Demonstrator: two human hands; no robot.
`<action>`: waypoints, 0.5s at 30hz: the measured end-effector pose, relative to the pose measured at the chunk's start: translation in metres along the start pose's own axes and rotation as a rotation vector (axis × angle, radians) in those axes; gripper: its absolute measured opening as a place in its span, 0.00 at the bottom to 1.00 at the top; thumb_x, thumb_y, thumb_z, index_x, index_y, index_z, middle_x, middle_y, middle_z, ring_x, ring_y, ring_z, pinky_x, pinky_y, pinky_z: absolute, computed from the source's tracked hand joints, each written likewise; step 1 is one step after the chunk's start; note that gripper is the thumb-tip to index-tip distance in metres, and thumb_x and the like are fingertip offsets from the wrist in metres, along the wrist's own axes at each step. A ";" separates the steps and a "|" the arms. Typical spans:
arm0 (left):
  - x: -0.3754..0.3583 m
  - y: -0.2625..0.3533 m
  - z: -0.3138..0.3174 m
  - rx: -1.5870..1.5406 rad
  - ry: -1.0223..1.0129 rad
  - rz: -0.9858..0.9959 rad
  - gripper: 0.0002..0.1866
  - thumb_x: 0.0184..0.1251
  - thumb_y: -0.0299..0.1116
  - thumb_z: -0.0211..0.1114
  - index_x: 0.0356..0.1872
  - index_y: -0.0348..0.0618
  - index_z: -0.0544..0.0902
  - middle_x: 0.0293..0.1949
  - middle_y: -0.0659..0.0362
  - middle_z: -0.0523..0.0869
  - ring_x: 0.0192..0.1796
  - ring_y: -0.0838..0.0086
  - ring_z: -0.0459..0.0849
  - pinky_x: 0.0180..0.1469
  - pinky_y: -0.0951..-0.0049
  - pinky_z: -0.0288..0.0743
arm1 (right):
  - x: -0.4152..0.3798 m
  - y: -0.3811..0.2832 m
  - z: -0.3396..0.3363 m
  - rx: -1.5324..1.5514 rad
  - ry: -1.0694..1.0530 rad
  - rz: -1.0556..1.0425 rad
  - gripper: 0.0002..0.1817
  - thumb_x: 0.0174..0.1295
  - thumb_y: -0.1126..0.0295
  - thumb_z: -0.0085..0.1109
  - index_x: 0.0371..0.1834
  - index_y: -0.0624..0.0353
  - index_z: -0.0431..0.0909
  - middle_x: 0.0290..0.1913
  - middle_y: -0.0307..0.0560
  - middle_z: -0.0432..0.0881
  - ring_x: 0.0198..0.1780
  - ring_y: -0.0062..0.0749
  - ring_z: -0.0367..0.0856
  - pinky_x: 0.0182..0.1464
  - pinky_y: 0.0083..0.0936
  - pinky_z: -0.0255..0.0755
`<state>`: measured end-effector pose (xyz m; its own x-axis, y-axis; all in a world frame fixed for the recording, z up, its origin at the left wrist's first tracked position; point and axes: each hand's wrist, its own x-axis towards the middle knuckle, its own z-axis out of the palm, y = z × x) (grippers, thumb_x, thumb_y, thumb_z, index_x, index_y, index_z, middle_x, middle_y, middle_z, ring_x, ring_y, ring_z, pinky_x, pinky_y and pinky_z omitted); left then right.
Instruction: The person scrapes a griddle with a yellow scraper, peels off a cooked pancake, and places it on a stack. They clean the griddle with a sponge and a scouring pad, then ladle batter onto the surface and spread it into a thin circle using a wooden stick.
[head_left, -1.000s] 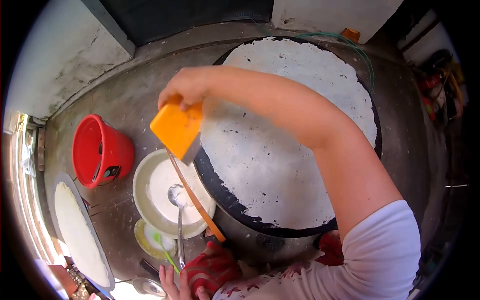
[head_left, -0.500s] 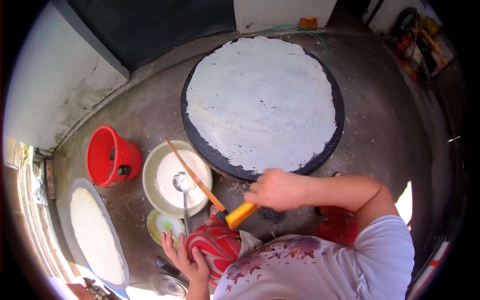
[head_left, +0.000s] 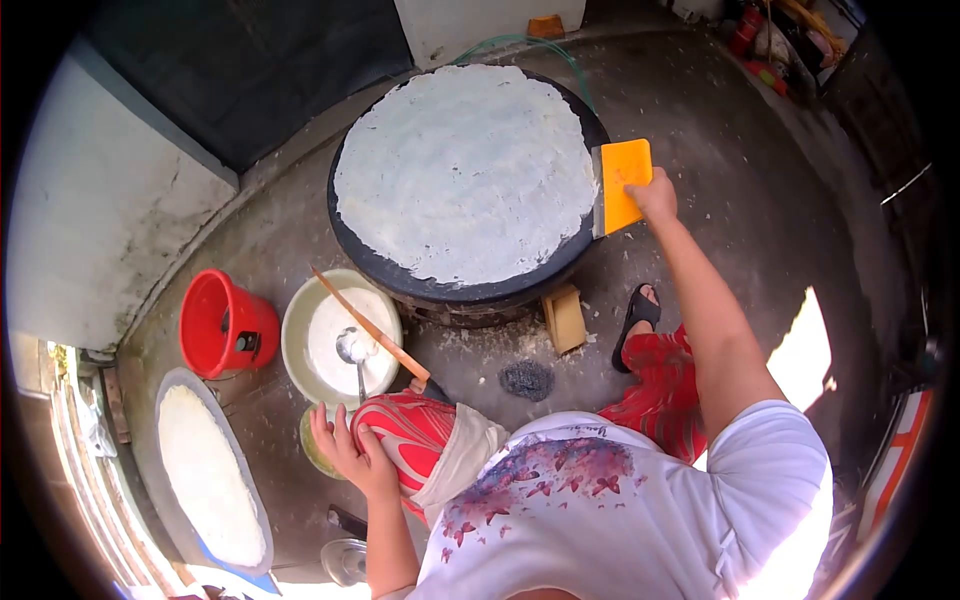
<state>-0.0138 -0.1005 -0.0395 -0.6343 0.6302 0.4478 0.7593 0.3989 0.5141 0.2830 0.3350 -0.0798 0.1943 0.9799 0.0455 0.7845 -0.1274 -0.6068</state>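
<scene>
My right hand (head_left: 655, 195) grips a yellow scraper (head_left: 626, 183), whose straight blade meets the right rim of a large round black griddle (head_left: 350, 232). Over most of the griddle lies a thin, pale sheet of batter (head_left: 465, 170) with a ragged edge. My left hand (head_left: 350, 445) holds nothing; its fingers are spread beside my left knee. Just beyond that hand stands a cream basin (head_left: 293, 345) of white batter. A metal ladle (head_left: 349, 346) rests in it, and a long wooden spreader (head_left: 368, 325) lies across the rim.
At the left are a red bucket (head_left: 215, 325) and an oval board (head_left: 265, 510) carrying a pale sheet. A wooden block (head_left: 565, 318) stands under the griddle's front edge, with a dark scouring pad (head_left: 527, 380) nearby. A green bowl (head_left: 312, 450) is partly hidden behind my left hand.
My right hand has moved from the griddle's front to its right rim with the yellow scraper, which is now turned flat side up. The view has shifted; my left hand stays near my knee.
</scene>
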 end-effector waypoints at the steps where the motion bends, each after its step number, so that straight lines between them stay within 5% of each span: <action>1: -0.001 0.000 0.000 -0.004 -0.002 0.010 0.18 0.57 0.23 0.52 0.50 0.34 0.73 0.60 0.46 0.64 0.65 0.53 0.59 0.61 0.58 0.55 | -0.021 -0.003 0.000 0.007 -0.015 0.002 0.24 0.41 0.63 0.66 0.42 0.62 0.72 0.40 0.54 0.80 0.43 0.45 0.79 0.45 0.34 0.71; 5: 0.000 0.000 0.002 -0.005 0.007 0.025 0.17 0.57 0.22 0.52 0.49 0.33 0.74 0.60 0.45 0.65 0.65 0.52 0.58 0.61 0.58 0.56 | -0.123 0.007 0.026 0.432 -0.077 -0.031 0.22 0.43 0.67 0.66 0.41 0.62 0.69 0.38 0.56 0.79 0.41 0.48 0.79 0.44 0.36 0.71; 8: 0.001 0.001 0.003 -0.035 0.003 0.024 0.17 0.57 0.22 0.52 0.49 0.34 0.74 0.60 0.46 0.66 0.65 0.52 0.58 0.61 0.58 0.55 | -0.213 0.011 0.037 0.431 -0.213 -0.104 0.21 0.45 0.68 0.65 0.41 0.61 0.69 0.38 0.57 0.79 0.43 0.46 0.79 0.44 0.34 0.71; 11: 0.001 0.000 0.004 -0.076 -0.005 0.005 0.17 0.56 0.22 0.52 0.48 0.34 0.74 0.60 0.47 0.66 0.65 0.52 0.58 0.61 0.59 0.55 | -0.268 0.005 0.028 0.529 -0.632 -0.226 0.22 0.46 0.67 0.64 0.44 0.59 0.69 0.39 0.56 0.79 0.43 0.45 0.78 0.44 0.33 0.71; 12: 0.001 0.000 0.003 -0.074 -0.018 0.014 0.16 0.58 0.23 0.51 0.48 0.33 0.74 0.60 0.48 0.66 0.65 0.54 0.58 0.62 0.60 0.55 | -0.271 -0.004 0.018 0.474 -0.697 -0.293 0.22 0.46 0.73 0.63 0.47 0.60 0.70 0.39 0.49 0.78 0.41 0.34 0.78 0.46 0.26 0.70; 13: 0.002 0.000 0.004 -0.073 -0.028 0.023 0.15 0.60 0.23 0.51 0.48 0.33 0.74 0.60 0.49 0.66 0.66 0.56 0.57 0.62 0.62 0.55 | -0.269 -0.016 0.007 0.473 -0.707 -0.296 0.22 0.46 0.73 0.63 0.47 0.60 0.70 0.39 0.49 0.78 0.41 0.34 0.78 0.46 0.26 0.70; 15: 0.000 0.000 0.004 -0.068 -0.014 0.007 0.14 0.59 0.23 0.51 0.47 0.33 0.75 0.60 0.49 0.66 0.65 0.56 0.58 0.62 0.63 0.56 | -0.257 -0.037 -0.006 0.235 -0.419 -0.705 0.19 0.44 0.73 0.62 0.43 0.57 0.73 0.37 0.44 0.78 0.38 0.41 0.78 0.42 0.29 0.71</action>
<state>-0.0134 -0.0976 -0.0423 -0.6265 0.6422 0.4417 0.7518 0.3484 0.5598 0.2072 0.0869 -0.0642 -0.5638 0.8000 0.2055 0.4890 0.5238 -0.6975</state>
